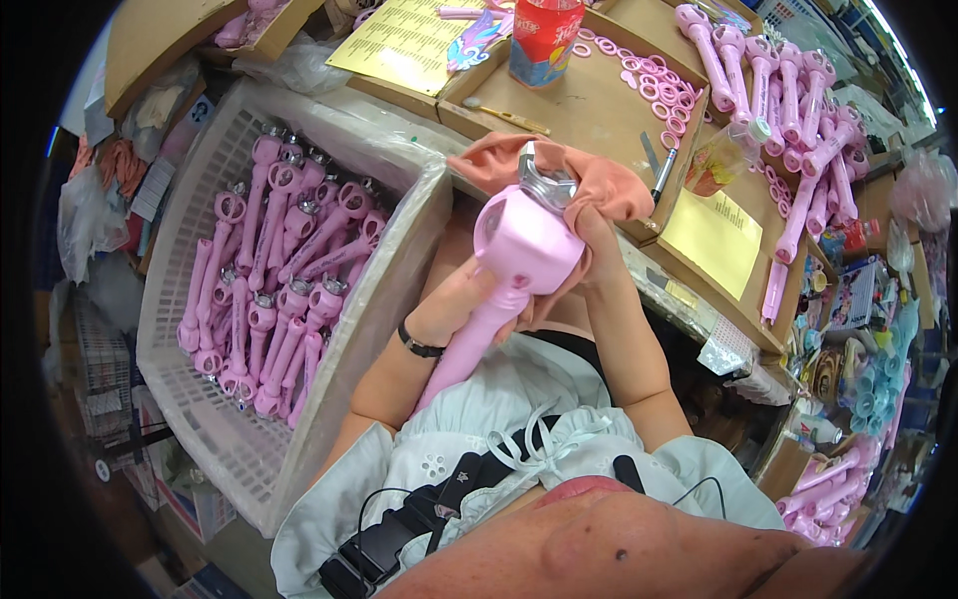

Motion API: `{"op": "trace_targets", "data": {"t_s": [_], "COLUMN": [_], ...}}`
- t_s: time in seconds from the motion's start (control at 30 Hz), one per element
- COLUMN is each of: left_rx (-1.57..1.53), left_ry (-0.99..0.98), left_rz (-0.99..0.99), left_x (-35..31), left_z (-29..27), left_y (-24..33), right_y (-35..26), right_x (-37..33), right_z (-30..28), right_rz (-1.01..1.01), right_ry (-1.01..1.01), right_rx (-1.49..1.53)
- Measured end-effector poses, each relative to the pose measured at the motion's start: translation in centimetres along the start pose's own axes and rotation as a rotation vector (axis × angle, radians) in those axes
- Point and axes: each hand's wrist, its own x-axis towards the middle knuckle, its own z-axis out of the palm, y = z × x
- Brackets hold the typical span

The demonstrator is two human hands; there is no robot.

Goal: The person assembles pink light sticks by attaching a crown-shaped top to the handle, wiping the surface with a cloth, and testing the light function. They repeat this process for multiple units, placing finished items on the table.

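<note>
A pink plastic toy wand (pixel 527 240) with a wide faceted head and a silver crown-shaped top is tilted in front of my chest. My left hand (pixel 454 302) is closed round it where the head meets the handle; the handle runs down toward my left forearm. A salmon-coloured cloth (pixel 614 182) drapes behind and over the right side of the head. My right hand (pixel 602 245) is closed on this cloth, pinching it beside the silver top. Part of the right fingers is hidden behind the wand's head.
At my left stands a white plastic basket (pixel 190 399) holding many similar wands (pixel 284 180). On the workbench ahead are a cardboard tray (pixel 574 110) with pink rings (pixel 659 85), a red can (pixel 546 40), a pen (pixel 664 172) and a clear cup (pixel 720 160). More wands (pixel 823 150) are piled at the right.
</note>
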Motion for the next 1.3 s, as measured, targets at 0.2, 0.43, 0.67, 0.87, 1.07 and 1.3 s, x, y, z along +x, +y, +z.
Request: {"op": "trace_targets", "data": {"t_s": [0.2, 0.43, 0.67, 0.87, 1.07, 1.3], "left_rx": [0.413, 1.388, 0.714, -0.083, 0.709, 0.713], "left_ry": [0.26, 0.456, 0.143, -0.191, 0.306, 0.323], "left_rz": [0.269, 0.663, 0.51, 0.12, 0.378, 0.381], "left_x": [0.4, -0.8, -0.3, 0.9, 1.4, 1.7], "left_z": [0.6, 2.2, 0.3, -1.5, -1.1, -1.1], "left_y": [-0.8, -2.0, -1.1, -1.1, -1.7, -1.6], "right_y": [-1.0, -1.2, -1.0, 0.9, 1.3, 5.3], "right_x": [-0.8, -0.5, -2.0, -1.8, -1.2, -4.0], "right_z": [0.2, 0.5, 1.1, 0.0, -0.8, 1.3], "right_rz": [-0.021, -0.102, -0.131, -0.136, 0.064, -0.092], "right_ry": [0.041, -0.018, 0.017, 0.215, 0.38, 0.588], "right_rx": [-0.068, -0.331, -0.073, 0.061, -0.114, -0.303]}}
